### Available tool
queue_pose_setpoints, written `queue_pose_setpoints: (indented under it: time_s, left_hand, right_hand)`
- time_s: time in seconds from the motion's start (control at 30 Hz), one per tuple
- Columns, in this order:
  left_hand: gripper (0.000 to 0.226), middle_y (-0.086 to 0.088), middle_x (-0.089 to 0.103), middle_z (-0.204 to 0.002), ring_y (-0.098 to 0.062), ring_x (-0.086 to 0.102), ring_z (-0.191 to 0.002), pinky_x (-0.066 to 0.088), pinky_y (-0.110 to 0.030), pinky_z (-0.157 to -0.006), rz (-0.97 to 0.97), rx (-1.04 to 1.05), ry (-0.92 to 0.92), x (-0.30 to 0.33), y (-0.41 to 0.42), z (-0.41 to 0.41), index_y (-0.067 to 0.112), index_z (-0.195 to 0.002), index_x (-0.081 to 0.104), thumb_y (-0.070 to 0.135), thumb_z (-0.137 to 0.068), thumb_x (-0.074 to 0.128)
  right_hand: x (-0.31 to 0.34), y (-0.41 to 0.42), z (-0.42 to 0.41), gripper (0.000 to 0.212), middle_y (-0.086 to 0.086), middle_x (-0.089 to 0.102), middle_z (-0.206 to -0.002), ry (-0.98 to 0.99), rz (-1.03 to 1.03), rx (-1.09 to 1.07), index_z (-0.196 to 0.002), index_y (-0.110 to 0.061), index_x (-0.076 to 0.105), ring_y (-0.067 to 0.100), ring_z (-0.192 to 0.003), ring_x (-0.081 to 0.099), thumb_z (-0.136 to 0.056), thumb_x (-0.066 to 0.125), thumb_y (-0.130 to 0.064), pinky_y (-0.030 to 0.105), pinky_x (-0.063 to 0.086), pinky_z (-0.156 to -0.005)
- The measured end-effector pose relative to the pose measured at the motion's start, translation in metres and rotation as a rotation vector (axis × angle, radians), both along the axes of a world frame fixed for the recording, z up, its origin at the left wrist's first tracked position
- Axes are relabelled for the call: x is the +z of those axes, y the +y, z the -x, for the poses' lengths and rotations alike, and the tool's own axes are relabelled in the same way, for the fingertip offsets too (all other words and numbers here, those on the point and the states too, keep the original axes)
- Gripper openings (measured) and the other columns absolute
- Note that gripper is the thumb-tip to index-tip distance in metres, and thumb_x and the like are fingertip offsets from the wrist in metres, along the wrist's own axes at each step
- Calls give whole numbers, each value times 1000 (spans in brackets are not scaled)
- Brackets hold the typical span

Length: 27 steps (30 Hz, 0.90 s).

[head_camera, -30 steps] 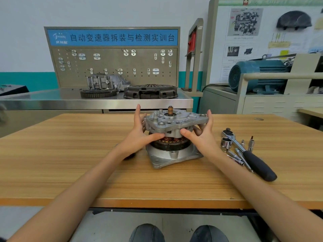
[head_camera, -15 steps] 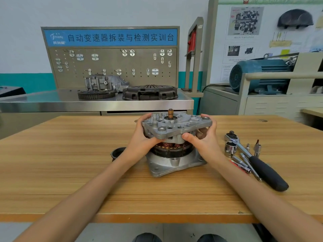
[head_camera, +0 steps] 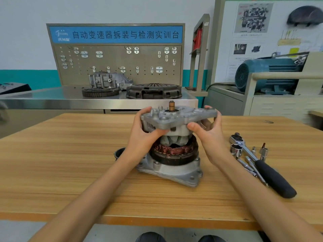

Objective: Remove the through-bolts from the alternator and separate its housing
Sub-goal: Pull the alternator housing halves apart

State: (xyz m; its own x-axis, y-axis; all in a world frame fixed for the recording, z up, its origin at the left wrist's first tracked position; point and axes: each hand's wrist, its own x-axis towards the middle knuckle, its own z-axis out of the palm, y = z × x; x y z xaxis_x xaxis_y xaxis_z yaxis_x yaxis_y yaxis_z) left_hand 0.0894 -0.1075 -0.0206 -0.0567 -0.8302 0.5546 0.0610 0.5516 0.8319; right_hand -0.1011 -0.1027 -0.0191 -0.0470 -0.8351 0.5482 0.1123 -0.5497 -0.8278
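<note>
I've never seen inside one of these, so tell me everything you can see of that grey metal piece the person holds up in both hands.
The upper housing half is a flat, roughly triangular plate that looks like cast aluminium, dull grey, with raised bosses and bolt holes. A copper-coloured shaft end stands up from its middle. It is lifted and slightly tilted above the copper-wound stator, with the pale rotor showing beneath it. The left hand grips its left edge and the right hand its right.

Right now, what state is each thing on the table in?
Upper housing: lifted, tilted, gripped by both hands.
Left hand: grips housing.
Right hand: grips housing.
Lower housing: on table, windings exposed.
Ratchet: lying unused.
</note>
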Motion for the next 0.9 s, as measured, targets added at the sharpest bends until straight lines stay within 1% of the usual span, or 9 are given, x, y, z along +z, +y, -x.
queue_pose_setpoints:
  time_s: [0.1, 0.2, 0.3, 0.4, 0.53, 0.63, 0.73, 0.8, 0.9]
  left_hand:
    - [81, 0, 56, -122, 5, 62, -96, 51, -12, -72, -18, 42, 68, 11, 2, 3, 25, -123, 47, 46, -54, 84]
    - [73, 1, 62, -115, -7, 63, -101, 53, -20, -78, -73, 85, 142, 19, -2, 5, 29, -112, 51, 51, -50, 83]
    - [73, -1, 63, -113, -15, 63, -105, 53, -37, -92, -128, 98, 154, 23, -9, 3, 27, -109, 52, 57, -47, 79]
    - [76, -5, 62, -117, -19, 62, -109, 50, -44, -98, -183, 83, 121, 29, -14, 1, 24, -110, 52, 57, -47, 80]
    - [86, -12, 66, -117, -32, 62, -110, 47, -52, -100, -291, 38, 140, 43, -17, -2, 13, -116, 54, 53, -47, 85]
    - [80, -9, 72, -105, -33, 64, -107, 49, -52, -97, -312, -17, 133, 56, -22, -2, 10, -109, 61, 52, -45, 85]
    - [78, -7, 74, -98, -29, 68, -100, 55, -45, -90, -384, -74, 128, 66, -28, -2, 9, -109, 62, 54, -48, 79]
    - [86, -10, 74, -101, -29, 69, -98, 55, -45, -88, -462, -90, 102, 72, -33, -2, 8, -115, 61, 58, -47, 77]
    - [74, -12, 71, -105, -32, 68, -96, 56, -45, -80, -627, -113, 75, 80, -44, -6, 14, -109, 62, 62, -54, 73]
  right_hand:
    - [25, -2, -9, 89, -4, 57, -121, -2, 25, 15, -125, -29, 34, -6, -101, 60, -50, 79, -43, 13, 51, -79]
    - [41, -7, -13, 91, -5, 60, -116, 9, 33, -7, -131, -22, 32, -5, -99, 62, -54, 76, -45, 16, 51, -80]
    - [47, -12, -14, 95, -3, 59, -119, 25, -5, -2, -134, -21, 30, 4, -108, 59, -55, 75, -51, 28, 49, -95]
    - [49, -17, -11, 99, -2, 58, -126, 33, -43, 49, -141, -18, 24, 13, -121, 53, -66, 75, -57, 41, 38, -109]
    - [49, -26, -3, 79, -1, 57, -128, 87, -39, 41, -141, -17, 29, 17, -124, 51, -76, 68, -37, 46, 33, -111]
    - [53, -37, -2, 54, -3, 59, -127, 102, -30, -29, -140, -19, 37, 7, -120, 53, -91, 59, -31, 32, 41, -104]
    - [65, -48, -7, 30, -13, 66, -106, 63, -1, -161, -126, -18, 52, -11, -92, 61, -97, 50, -25, 7, 47, -73]
    - [72, -55, -9, 16, -11, 67, -98, 59, 2, -226, -112, -22, 57, -7, -85, 64, -97, 51, -25, 9, 49, -68]
    - [74, -64, -10, 12, -3, 69, -93, 81, -13, -307, -100, -22, 60, 11, -87, 68, -93, 57, -31, 25, 55, -71]
